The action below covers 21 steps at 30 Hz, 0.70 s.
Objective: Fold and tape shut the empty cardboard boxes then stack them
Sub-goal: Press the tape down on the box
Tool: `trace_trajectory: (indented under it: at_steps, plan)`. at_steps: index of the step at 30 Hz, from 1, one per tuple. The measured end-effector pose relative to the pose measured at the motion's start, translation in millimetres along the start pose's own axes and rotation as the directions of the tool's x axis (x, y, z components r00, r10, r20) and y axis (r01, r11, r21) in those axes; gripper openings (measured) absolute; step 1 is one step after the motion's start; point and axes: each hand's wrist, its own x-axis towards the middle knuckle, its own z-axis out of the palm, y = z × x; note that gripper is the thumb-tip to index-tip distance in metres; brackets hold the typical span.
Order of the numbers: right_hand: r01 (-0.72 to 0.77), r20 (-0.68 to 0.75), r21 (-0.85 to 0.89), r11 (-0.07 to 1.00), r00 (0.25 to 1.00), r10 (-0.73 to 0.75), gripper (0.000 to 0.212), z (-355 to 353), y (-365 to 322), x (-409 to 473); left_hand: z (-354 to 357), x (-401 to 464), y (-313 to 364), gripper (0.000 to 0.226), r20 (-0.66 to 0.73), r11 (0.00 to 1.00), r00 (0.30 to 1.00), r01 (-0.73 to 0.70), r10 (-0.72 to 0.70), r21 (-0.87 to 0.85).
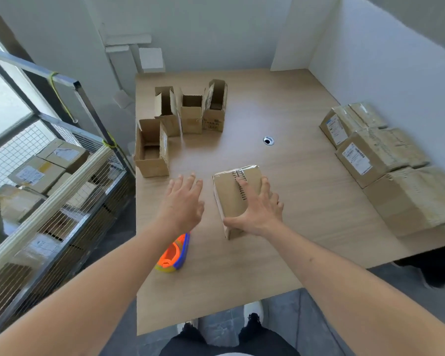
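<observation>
On taped box [231,199], right hand [257,214] flat.

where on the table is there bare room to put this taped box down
Bare wood lies around the cable hole, between the open boxes at far left and the taped boxes along the right edge. The near end of the table, below the right hand on the taped box, is bare too. The tape dispenser crowds the near-left edge under the left hand.
</observation>
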Motion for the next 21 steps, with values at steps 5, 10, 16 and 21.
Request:
trace_trajectory:
  at_steps: [5,10,16,21]
  plan:
    - [-0.074,-0.134,0.08,0.994,0.987,0.084,0.117,-52,10,-8,-47,31,29,0.068,-0.031,0.994,0.994,-0.107,0.108,0.027]
    - [-0.103,-0.207,0.14,0.985,0.97,0.131,0.116,-104,48,-10,-81,57,80,0.068,-0.079,0.98,0.977,-0.193,0.197,0.049]
    - [-0.076,-0.281,0.182,0.98,0.951,0.126,0.116,-160,123,-10,-101,87,166,0.068,-0.116,0.971,0.966,-0.221,0.231,0.088]
    - [-0.031,-0.286,0.192,0.981,0.954,0.087,0.116,-195,202,-8,-93,101,253,0.066,-0.141,0.984,0.974,-0.173,0.176,0.035]
